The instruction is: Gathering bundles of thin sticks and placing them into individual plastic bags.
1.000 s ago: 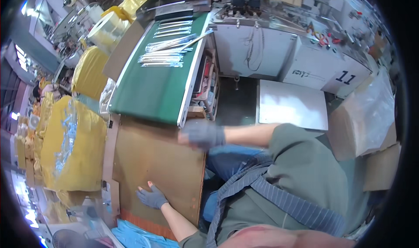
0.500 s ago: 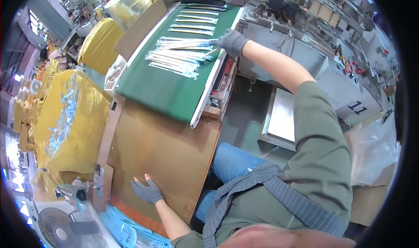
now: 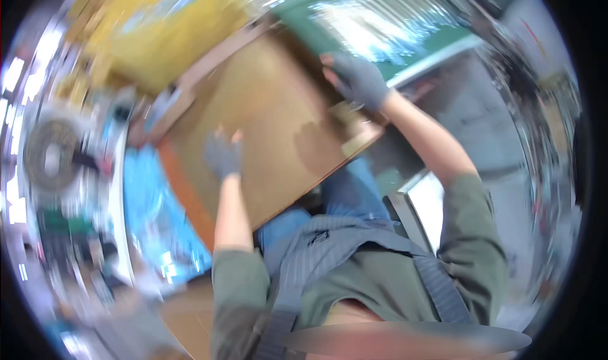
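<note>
My left hand (image 3: 223,155), in a grey glove with bare fingertips, lies flat with fingers apart on the brown board (image 3: 263,87). My right hand (image 3: 359,81), gloved the same way, is over the far right edge of the board, close to the end of the green conveyor belt (image 3: 297,19). Its bare fingertips stand apart and nothing shows between them, though motion blurs it. On the belt lies a row of several long, thin clear-wrapped packets (image 3: 380,24), just beyond my right hand. What is inside the packets is too smeared to tell.
Blue plastic bags (image 3: 158,214) lie left of the board, beside its orange edge strip (image 3: 183,192). A round fan (image 3: 52,154) stands farther left. Yellow plastic sheeting (image 3: 171,33) covers something at the far left. A white-topped box (image 3: 425,208) is at my right.
My view has swung left, so everything sits turned in the picture. My right hand has come back from the packets toward the board. My left hand stays on the board.
</note>
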The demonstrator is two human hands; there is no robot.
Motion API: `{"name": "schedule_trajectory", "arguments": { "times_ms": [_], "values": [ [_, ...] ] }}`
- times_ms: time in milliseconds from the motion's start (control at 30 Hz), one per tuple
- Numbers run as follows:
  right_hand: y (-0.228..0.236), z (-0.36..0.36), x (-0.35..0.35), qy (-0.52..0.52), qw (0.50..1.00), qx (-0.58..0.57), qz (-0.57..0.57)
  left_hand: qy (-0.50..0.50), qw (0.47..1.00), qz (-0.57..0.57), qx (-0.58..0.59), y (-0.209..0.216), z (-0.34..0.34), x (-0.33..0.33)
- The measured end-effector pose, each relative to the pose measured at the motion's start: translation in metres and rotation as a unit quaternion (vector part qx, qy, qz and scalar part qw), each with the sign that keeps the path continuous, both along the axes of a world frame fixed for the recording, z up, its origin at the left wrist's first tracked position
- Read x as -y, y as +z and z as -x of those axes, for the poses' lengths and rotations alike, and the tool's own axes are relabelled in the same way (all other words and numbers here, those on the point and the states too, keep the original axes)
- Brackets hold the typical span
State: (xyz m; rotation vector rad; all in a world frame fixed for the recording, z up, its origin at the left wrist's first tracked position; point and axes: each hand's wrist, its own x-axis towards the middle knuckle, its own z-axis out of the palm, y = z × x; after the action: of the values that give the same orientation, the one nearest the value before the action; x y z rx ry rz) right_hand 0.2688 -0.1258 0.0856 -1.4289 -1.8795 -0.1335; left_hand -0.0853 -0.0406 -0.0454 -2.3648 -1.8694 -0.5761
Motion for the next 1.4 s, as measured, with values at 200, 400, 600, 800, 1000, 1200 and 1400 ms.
{"name": "schedule_trajectory", "arguments": {
  "times_ms": [200,400,600,800,1000,1200,1400],
  "values": [
    [-0.096,0.152,0.074,0.14,0.981,0.072,0.116,-0.188,0.981,0.044,0.012,0.033,0.028,0.029],
    [-0.105,0.165,0.079,0.125,0.977,0.097,0.141,0.005,0.996,0.073,0.05,0.096,0.233,0.091],
    [-0.107,0.169,0.082,0.111,0.979,0.108,0.129,0.149,0.926,0.222,-0.266,0.08,0.335,0.16],
    [-0.108,0.165,0.084,0.099,0.98,0.126,0.12,0.097,0.934,0.214,-0.27,0.075,0.331,0.169],
    [-0.108,0.17,0.084,0.089,0.982,0.12,0.119,0.085,0.97,0.069,-0.215,0.032,0.309,0.139],
    [-0.106,0.164,0.086,0.114,0.981,0.105,0.117,0.46,0.884,0.082,0.02,0.062,0.329,0.095],
    [-0.106,0.172,0.082,0.095,0.985,0.104,0.097,0.516,0.836,0.173,0.065,0.043,0.321,0.104]
  ]
}}
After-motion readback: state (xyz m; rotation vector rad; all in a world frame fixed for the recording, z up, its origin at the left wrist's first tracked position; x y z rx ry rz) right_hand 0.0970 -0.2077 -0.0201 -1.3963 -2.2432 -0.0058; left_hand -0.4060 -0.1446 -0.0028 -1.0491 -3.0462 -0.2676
